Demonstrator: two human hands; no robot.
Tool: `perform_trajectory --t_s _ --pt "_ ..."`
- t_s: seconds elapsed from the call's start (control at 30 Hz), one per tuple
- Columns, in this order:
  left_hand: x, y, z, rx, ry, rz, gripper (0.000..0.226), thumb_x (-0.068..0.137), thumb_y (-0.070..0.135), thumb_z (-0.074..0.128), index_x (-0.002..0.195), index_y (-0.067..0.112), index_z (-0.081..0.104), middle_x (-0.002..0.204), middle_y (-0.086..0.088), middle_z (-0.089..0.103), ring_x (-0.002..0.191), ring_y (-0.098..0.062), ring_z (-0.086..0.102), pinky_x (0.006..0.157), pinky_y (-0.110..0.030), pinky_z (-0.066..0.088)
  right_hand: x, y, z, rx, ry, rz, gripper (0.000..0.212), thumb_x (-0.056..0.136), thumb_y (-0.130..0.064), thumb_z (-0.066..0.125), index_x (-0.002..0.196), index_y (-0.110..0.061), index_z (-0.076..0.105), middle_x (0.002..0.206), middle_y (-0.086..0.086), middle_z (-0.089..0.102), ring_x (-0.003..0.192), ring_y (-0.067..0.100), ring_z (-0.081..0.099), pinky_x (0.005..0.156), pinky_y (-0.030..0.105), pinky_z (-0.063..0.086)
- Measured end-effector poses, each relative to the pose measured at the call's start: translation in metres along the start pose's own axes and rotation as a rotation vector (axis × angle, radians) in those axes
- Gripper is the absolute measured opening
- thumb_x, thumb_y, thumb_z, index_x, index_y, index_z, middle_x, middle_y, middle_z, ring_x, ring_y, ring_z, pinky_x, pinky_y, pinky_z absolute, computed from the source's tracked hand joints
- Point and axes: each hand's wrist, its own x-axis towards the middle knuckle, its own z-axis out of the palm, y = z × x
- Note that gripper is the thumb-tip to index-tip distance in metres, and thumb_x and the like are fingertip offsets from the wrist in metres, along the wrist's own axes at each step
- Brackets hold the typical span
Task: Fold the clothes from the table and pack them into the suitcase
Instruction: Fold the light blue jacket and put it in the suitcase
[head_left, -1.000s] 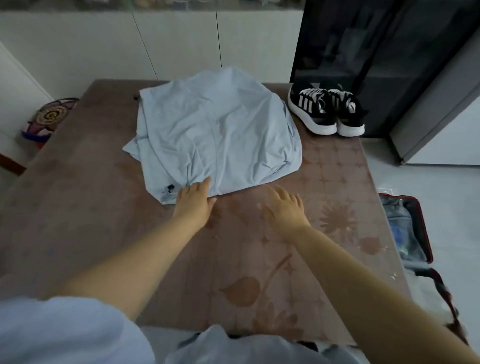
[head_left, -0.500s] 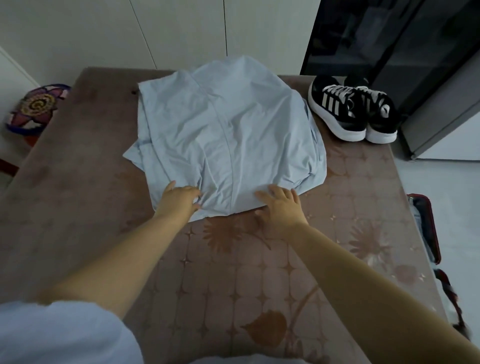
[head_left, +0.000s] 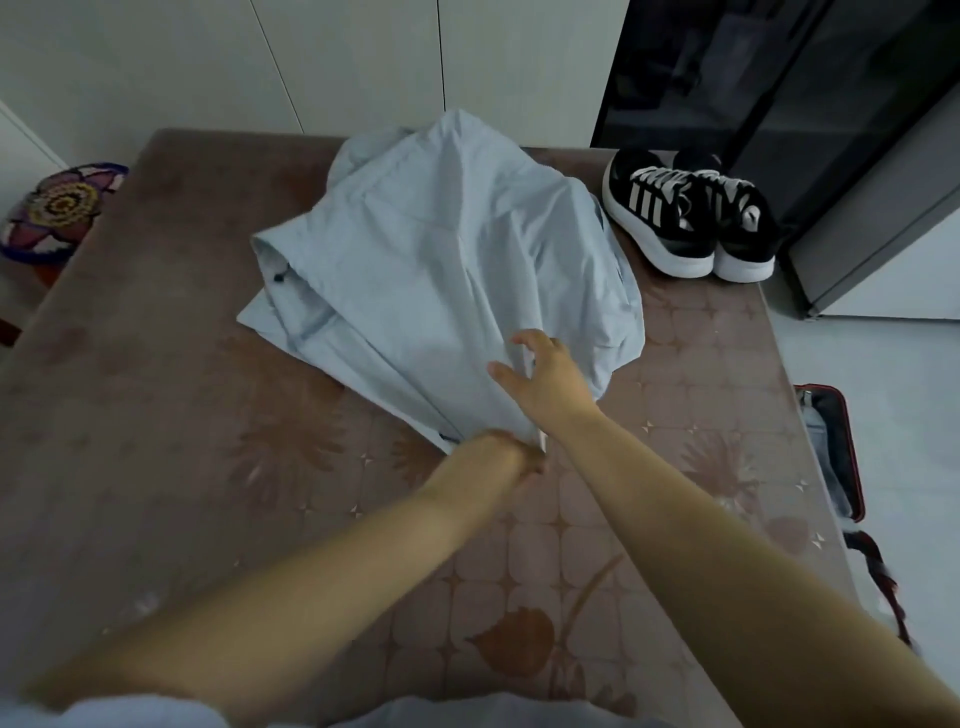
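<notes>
Now left hand grips near corner of blue shirt (fingers half hidden); right hand spread wide on it.

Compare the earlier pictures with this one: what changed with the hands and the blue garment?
The left hand took hold of the near hem of the light blue garment and drew it up and rightward, bunching the cloth. The right hand moved from the table onto the cloth; its grip is unclear. The sneakers and suitcase stayed put.
</notes>
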Motion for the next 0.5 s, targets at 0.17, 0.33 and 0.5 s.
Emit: perform_trajectory --t_s 0.17,0.33,0.5 --pt "-0.028 0.023 0.024 0.075 -0.135 0.356 0.029 0.087 0.008 0.055 0.115 0.010 0.062 0.109 -0.016 0.064 0.101 -0.034 0.060 0.088 -0.043 0.049 -0.008 0.014 -0.004 -0.166 -0.002 0.142 0.080 0.083 -0.009 0.063 0.145 -0.024 0.014 0.148 0.007 0.020 0.116 0.030 0.048 0.088 0.039 0.047" --pt "-0.029 -0.010 -0.013 0.015 0.057 0.245 0.061 0.087 0.054 0.029 0.125 0.014 0.056 0.122 -0.007 0.061 0.108 -0.028 0.054 0.099 -0.031 0.030 -0.031 0.028 -0.018 -0.082 -0.013 0.116 0.090 0.084 0.004 0.051 0.149 -0.033 0.002 0.125 0.013 0.052 0.103 0.030 0.057 0.077 0.036 0.048" --pt "0.028 -0.085 -0.070 0.000 0.392 -0.045 0.058 0.089 0.044 0.047 0.130 0.004 0.046 0.120 -0.018 0.057 0.105 -0.039 0.054 0.091 -0.043 0.042 -0.078 0.030 -0.018 -0.242 -0.209 0.021 0.104 0.088 -0.002 0.055 0.142 -0.038 -0.026 0.109 0.010 0.057 0.087 0.026 0.062 0.074 0.032 0.049"
